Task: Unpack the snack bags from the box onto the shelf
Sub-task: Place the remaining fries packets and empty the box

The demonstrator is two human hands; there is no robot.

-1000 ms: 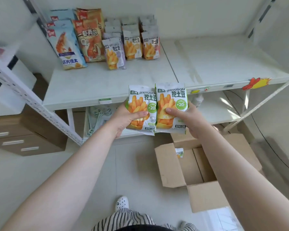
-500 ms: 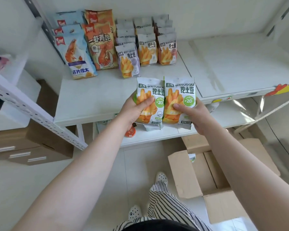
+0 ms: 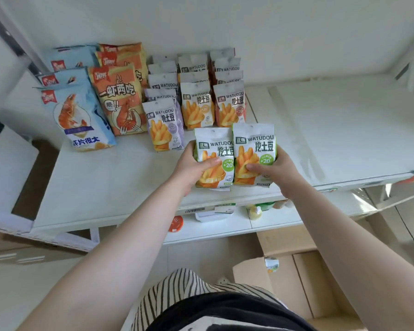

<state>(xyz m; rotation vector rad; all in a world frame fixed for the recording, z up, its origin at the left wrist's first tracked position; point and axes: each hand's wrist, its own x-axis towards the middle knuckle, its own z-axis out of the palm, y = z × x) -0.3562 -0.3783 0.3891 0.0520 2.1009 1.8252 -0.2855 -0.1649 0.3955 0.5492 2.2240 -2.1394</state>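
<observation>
Two green WATUDOU fry bags stand side by side at the shelf's (image 3: 129,187) front edge: the left hand (image 3: 189,170) grips the left green bag (image 3: 213,149), thumb curled across its front, and the right hand (image 3: 277,170) grips the right green bag (image 3: 253,144) likewise. At 11 o'clock stand three blue shrimp bags (image 3: 79,120), three orange shrimp bags (image 3: 120,101) and three rows of small fry bags (image 3: 196,106). The box (image 3: 285,283) sits at 5 o'clock.

Both forearms bare to the frame edge; no sleeves, watch or rings seen on left hand (image 3: 191,168) or right hand (image 3: 276,172). Striped black-and-white trousers (image 3: 177,292). Black garment (image 3: 225,311) at waist, possibly a top hem.
</observation>
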